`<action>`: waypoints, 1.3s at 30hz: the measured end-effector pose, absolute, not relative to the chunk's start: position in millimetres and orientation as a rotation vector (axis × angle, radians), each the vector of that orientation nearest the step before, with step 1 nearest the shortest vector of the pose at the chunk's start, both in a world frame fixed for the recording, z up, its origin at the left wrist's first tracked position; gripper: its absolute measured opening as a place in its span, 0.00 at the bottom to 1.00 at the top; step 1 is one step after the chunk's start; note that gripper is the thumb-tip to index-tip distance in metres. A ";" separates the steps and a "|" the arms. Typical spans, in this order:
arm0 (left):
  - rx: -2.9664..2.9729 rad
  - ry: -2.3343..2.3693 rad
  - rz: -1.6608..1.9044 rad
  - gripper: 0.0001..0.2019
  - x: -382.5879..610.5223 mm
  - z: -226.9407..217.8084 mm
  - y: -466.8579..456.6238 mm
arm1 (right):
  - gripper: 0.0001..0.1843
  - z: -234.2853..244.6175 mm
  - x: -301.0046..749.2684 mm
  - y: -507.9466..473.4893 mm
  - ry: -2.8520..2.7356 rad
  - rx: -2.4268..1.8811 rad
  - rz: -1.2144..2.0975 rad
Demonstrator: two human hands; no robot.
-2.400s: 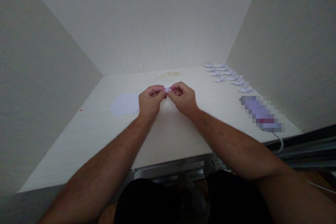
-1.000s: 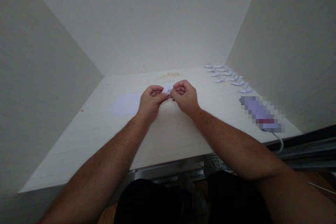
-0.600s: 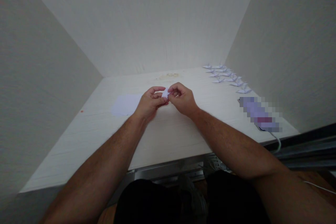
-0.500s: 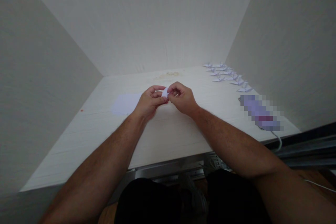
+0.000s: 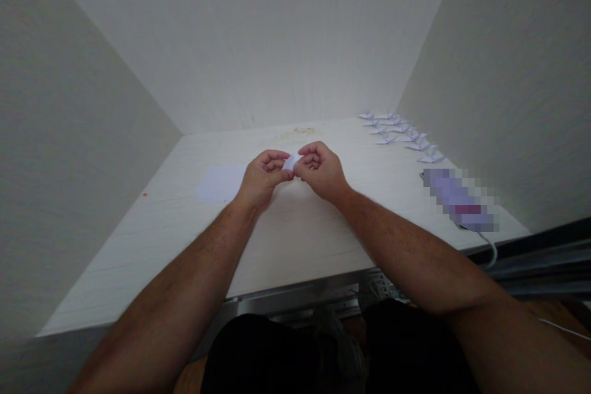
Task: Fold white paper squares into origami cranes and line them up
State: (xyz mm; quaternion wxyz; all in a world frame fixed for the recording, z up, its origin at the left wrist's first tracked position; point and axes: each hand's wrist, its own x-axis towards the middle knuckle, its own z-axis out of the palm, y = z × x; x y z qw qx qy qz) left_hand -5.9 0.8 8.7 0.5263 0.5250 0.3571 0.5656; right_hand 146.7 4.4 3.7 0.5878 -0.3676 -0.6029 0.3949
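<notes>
Both hands pinch one small folded paper piece (image 5: pixel 290 162) above mid-bench.
Left hand (image 5: pixel 261 177) and right hand (image 5: pixel 323 171) meet fingertip-to-fingertip; bare bench (image 5: pixel 295 228) surrounds them, walls and near edge well apart.

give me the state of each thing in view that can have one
small folded paper: folded, pinched between both hands
left hand: shut on the paper
right hand: shut on the paper
paper sheet: unfolded, flat on the table
paper cranes: folded, lined up at far right
</notes>
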 end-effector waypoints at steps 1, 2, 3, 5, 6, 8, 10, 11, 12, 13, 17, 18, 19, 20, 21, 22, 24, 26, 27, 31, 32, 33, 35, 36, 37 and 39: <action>1.262 0.860 1.384 0.20 -5.3 7.8 1.6 | 0.16 4.0 146.1 4.1 -1.392 -0.872 0.922; 1.270 0.867 1.417 0.20 -4.6 7.1 2.3 | 0.15 4.3 145.8 3.7 -1.388 -0.891 0.917; 1.278 0.873 1.449 0.19 -4.0 6.8 2.9 | 0.15 4.7 145.8 3.2 -1.397 -0.911 0.907; 1.296 0.884 1.490 0.19 -2.9 6.9 3.5 | 0.12 5.3 146.2 2.6 -1.436 -0.948 0.873; 1.305 0.891 1.495 0.19 -2.5 7.2 3.5 | 0.11 5.4 146.5 2.4 -1.456 -0.961 0.857; 1.322 0.905 1.483 0.18 -1.9 8.2 2.8 | 0.09 5.2 146.8 2.3 -1.469 -0.973 0.834; 1.336 0.920 1.468 0.18 -1.6 9.0 1.9 | 0.07 4.7 146.4 2.5 -1.449 -0.970 0.826; 1.343 0.925 1.465 0.18 -1.6 9.2 1.6 | 0.07 4.3 146.0 2.6 -1.442 -0.967 0.827; 1.349 0.928 1.466 0.18 -1.6 9.3 1.4 | 0.07 4.1 145.6 2.7 -1.437 -0.964 0.830; 1.356 0.931 1.471 0.18 -1.7 9.2 1.3 | 0.07 3.9 145.2 2.8 -1.436 -0.964 0.836; 1.374 0.938 1.479 0.15 -2.6 7.1 2.3 | 0.09 4.4 144.7 2.9 -1.433 -0.958 0.858; 1.371 0.933 1.475 0.15 -3.0 6.4 2.6 | 0.09 4.7 144.9 2.9 -1.428 -0.947 0.864; 1.362 0.923 1.466 0.15 -3.5 5.9 2.7 | 0.09 5.0 145.2 3.0 -1.425 -0.935 0.877; 1.344 0.908 1.449 0.15 -4.0 5.6 2.7 | 0.09 5.3 145.5 3.1 -1.422 -0.921 0.894; 1.319 0.894 1.424 0.15 -4.5 5.6 2.4 | 0.09 5.5 145.8 3.2 -1.419 -0.910 0.916; 1.288 0.880 1.395 0.15 -5.0 6.0 1.8 | 0.08 5.6 146.1 3.4 -1.417 -0.902 0.940; 1.226 0.861 1.341 0.15 -5.7 7.7 0.2 | 0.08 5.5 146.3 3.5 -1.414 -0.898 0.976; 1.191 0.856 1.316 0.14 -5.9 9.9 -1.5 | 0.09 5.2 146.3 3.5 -1.419 -0.901 0.983; 1.187 0.860 1.318 0.14 -5.7 10.7 -2.1 | 0.09 5.0 146.3 3.5 -1.427 -0.907 0.970; 1.214 0.910 1.372 0.12 -4.1 11.2 -1.6 | 0.08 4.5 145.9 2.3 -1.475 -0.978 0.804; 1.231 0.923 1.394 0.12 -3.8 10.6 -0.8 | 0.09 4.5 145.9 1.9 -1.487 -0.999 0.756; 1.252 0.935 1.416 0.12 -3.5 9.9 0.0 | 0.09 4.6 145.9 1.5 -1.498 -1.018 0.716; 1.295 0.966 1.449 0.12 -3.4 8.6 1.4 | 0.09 4.8 146.1 1.0 -1.523 -1.043 0.659; 1.313 0.982 1.458 0.12 -3.5 8.1 2.0 | 0.09 5.0 146.2 0.9 -1.534 -1.049 0.640; 1.328 0.996 1.460 0.12 -3.6 7.8 2.4 | 0.09 5.2 146.4 0.8 -1.544 -1.053 0.627; 1.343 1.009 1.457 0.12 -3.9 7.6 2.8 | 0.09 5.6 146.9 0.8 -1.556 -1.053 0.617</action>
